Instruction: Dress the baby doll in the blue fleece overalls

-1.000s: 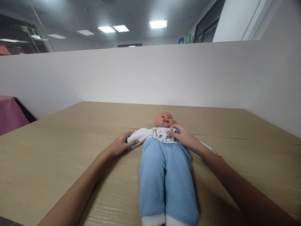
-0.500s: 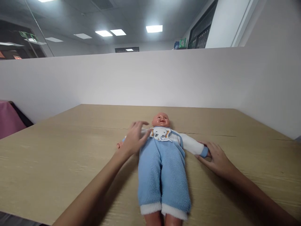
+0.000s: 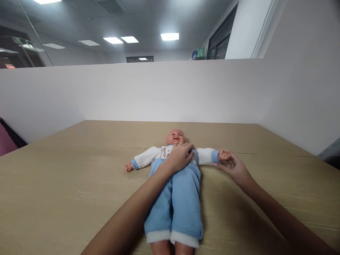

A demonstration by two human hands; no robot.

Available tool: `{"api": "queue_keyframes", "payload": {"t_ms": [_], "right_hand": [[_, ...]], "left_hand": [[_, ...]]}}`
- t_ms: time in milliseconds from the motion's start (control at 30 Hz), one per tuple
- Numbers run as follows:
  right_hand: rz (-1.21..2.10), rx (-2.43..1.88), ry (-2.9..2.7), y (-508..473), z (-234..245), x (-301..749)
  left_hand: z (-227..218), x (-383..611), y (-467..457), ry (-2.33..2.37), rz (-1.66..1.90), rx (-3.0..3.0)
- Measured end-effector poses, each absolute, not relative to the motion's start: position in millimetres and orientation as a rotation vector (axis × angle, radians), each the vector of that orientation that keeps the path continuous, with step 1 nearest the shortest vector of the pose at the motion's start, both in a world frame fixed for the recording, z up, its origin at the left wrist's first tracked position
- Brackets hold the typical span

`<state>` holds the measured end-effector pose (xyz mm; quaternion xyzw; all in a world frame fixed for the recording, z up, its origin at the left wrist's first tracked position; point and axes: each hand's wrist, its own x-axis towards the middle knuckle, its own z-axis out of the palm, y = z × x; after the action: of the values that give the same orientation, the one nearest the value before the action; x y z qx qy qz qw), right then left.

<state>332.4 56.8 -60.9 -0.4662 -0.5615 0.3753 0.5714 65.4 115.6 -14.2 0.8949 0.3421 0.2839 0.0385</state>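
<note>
A baby doll (image 3: 183, 198) lies face up on the wooden table (image 3: 66, 187), head pointing away from me. It wears blue fleece overalls and a white top with blue cuffs. My left hand (image 3: 179, 156) rests on the doll's chest, fingers curled around the overall strap near its shoulder. My right hand (image 3: 231, 166) holds the doll's small hand at the end of its outstretched arm. The doll's other arm lies stretched out to the left, untouched.
A white partition wall (image 3: 170, 92) rises behind and to the right of the table. A pink cloth (image 3: 5, 141) shows at the far left edge. Ceiling lights glow above the partition.
My left hand moved from the doll's left arm across onto its chest. My right hand slid outward from the cuff to the doll's hand. The doll's arms now lie spread wide.
</note>
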Motion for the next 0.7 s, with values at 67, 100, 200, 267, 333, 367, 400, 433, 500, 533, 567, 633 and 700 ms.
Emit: {"api": "queue_keyframes", "payload": {"t_ms": [67, 100, 200, 267, 333, 367, 400, 433, 500, 533, 567, 633, 700], "right_hand": [[0.907, -1.017, -1.256, 68, -52, 312], [0.886, -0.991, -1.255, 73, -50, 301], [0.852, -0.918, -1.318, 87, -52, 270], [0.813, -0.899, -1.368, 89, -60, 255], [0.758, -0.909, -1.435, 85, -67, 247], [0.739, -0.916, -1.48, 81, -69, 245], [0.724, -0.919, -1.529, 77, -70, 245], [0.71, -0.918, -1.577, 73, -70, 245], [0.656, -0.913, -1.659, 66, -68, 246], [0.613, -0.923, -1.683, 64, -66, 246], [0.569, -0.941, -1.69, 64, -65, 245], [0.52, -0.969, -1.661, 65, -63, 241], [0.542, -0.957, -1.611, 68, -63, 238]], "left_hand": [[-13, 62, 110, 0.98, 0.964, 2.695], [-12, 62, 107, 0.957, 1.001, 2.662], [-11, 60, 99, 0.911, 1.14, 2.526], [-12, 57, 96, 0.868, 1.253, 2.456], [-13, 56, 95, 0.838, 1.34, 2.42], [-13, 55, 95, 0.841, 1.365, 2.404], [-13, 55, 96, 0.855, 1.378, 2.387], [-13, 55, 96, 0.87, 1.378, 2.374], [-12, 57, 99, 0.895, 1.361, 2.345], [-11, 59, 101, 0.908, 1.346, 2.319], [-10, 61, 104, 0.921, 1.325, 2.275], [-10, 63, 112, 0.95, 1.247, 2.131], [-11, 64, 121, 0.944, 1.128, 1.97]]}}
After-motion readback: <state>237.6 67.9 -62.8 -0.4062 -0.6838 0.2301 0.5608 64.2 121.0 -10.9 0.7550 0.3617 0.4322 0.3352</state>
